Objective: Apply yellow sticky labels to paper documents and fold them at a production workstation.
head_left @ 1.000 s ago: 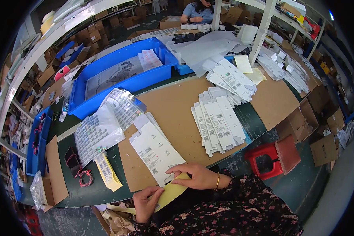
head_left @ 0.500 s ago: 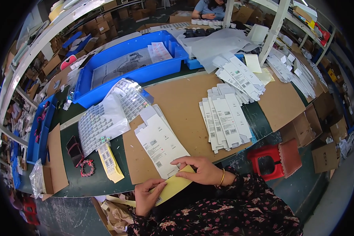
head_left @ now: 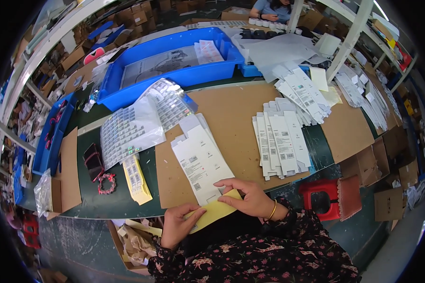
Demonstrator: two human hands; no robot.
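While the left hand (head_left: pixel 176 223) pinched the yellow strip (head_left: pixel 213 212) at one side, the right hand (head_left: pixel 251 197) pinched the other, apparently to keep it taut.

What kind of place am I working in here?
Most likely a packing or labelling workshop: flattened white cartons lie in stacks on the green table, beside sheets of what look like small stickers, with brown boxes piled in the background.

The green table (head_left: pixel 119 206) carries a brown cardboard sheet (head_left: pixel 236 137) reaching its near edge, a yellow label strip (head_left: pixel 136 181) and, seemingly, a blue tray (head_left: pixel 217 73) farther back.
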